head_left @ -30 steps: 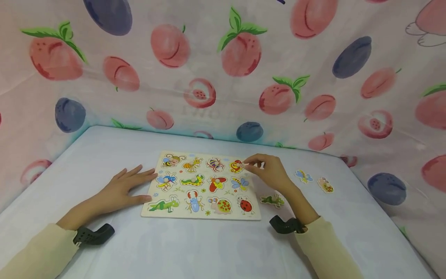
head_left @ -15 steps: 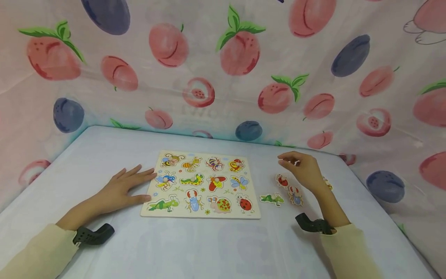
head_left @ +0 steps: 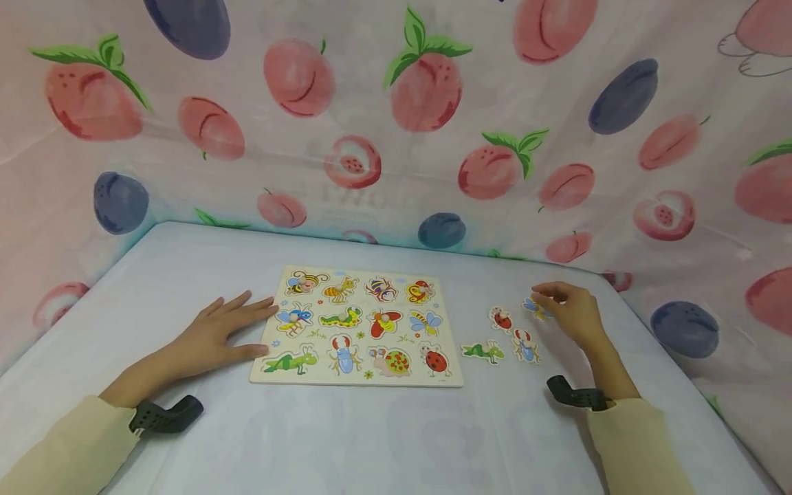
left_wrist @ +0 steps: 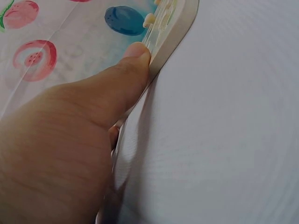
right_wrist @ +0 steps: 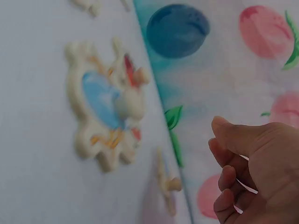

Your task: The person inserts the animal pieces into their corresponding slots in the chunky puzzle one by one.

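Observation:
A wooden peg puzzle board (head_left: 365,347) with colourful insect pictures lies on the white table. My left hand (head_left: 213,340) rests spread at its left side, fingertips on the edge; in the left wrist view the thumb (left_wrist: 128,70) touches the board's rim. On the right, my right hand (head_left: 572,313) hovers by a blue-winged dragonfly piece (head_left: 535,309), its fingers loosely bent. In the right wrist view, nothing is between the thumb and fingers, and the dragonfly piece (right_wrist: 167,182) lies apart from them, showing its knob.
Loose pieces lie right of the board: a grasshopper (head_left: 484,352), a ladybird (head_left: 501,318) and a stag beetle (head_left: 526,346). Several pieces with knobs, such as the caterpillar (head_left: 342,318), sit in the board. A fruit-print cloth (head_left: 396,172) hangs behind the table.
My right hand has moved from the board's top right corner, off to the right, to the dragonfly piece. The ladybird and stag beetle pieces have come into sight. The left hand stays put.

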A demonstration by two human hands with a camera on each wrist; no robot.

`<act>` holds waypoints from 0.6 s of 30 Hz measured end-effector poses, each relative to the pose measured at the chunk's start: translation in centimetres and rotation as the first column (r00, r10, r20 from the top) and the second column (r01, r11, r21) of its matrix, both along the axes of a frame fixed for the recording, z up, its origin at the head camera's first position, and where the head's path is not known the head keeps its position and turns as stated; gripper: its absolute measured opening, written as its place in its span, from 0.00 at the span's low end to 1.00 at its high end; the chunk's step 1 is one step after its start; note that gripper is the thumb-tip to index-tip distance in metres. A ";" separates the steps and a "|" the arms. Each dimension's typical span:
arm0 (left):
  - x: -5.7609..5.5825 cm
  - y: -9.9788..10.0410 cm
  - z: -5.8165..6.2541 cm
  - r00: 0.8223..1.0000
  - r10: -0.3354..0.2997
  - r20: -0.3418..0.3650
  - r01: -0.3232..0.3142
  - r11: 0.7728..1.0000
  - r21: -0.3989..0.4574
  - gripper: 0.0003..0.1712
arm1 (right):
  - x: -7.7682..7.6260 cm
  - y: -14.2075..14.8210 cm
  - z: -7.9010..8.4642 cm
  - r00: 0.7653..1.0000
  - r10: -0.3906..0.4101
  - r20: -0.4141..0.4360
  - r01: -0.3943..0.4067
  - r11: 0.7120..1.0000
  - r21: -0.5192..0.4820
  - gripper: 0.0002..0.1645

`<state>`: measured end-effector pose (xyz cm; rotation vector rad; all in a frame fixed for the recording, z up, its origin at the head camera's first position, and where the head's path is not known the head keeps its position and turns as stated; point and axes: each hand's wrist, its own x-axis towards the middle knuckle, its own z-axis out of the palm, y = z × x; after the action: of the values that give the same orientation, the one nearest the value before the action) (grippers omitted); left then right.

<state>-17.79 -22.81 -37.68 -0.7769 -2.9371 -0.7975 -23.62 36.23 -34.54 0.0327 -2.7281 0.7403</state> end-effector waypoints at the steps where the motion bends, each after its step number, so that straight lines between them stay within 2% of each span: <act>1: 0.0 0.0 0.0 1.000 0.000 0.000 0.000 1.000 -0.001 0.42 | 0.1 0.0 -0.1 1.000 -0.008 0.012 0.008 1.000 -0.007 0.26; 6: -0.1 0.0 0.0 1.000 -0.002 0.001 0.002 1.000 -0.005 0.42 | 0.3 0.7 -0.6 0.996 -0.049 0.068 0.050 0.999 -0.022 0.20; 11: 0.0 -0.1 0.0 1.000 -0.004 -0.001 0.004 1.000 -0.005 0.43 | 0.0 1.1 -1.6 0.984 -0.117 0.136 0.120 0.993 -0.014 0.19; 18: 0.0 -0.1 0.0 1.000 -0.009 0.002 0.009 1.000 -0.010 0.42 | -0.1 1.1 -2.4 0.983 -0.149 0.110 0.151 0.988 -0.011 0.17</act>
<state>-17.83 -22.96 -37.72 -0.7913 -2.9434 -0.7851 -23.71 37.28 -36.93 -0.2215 -2.7869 0.7453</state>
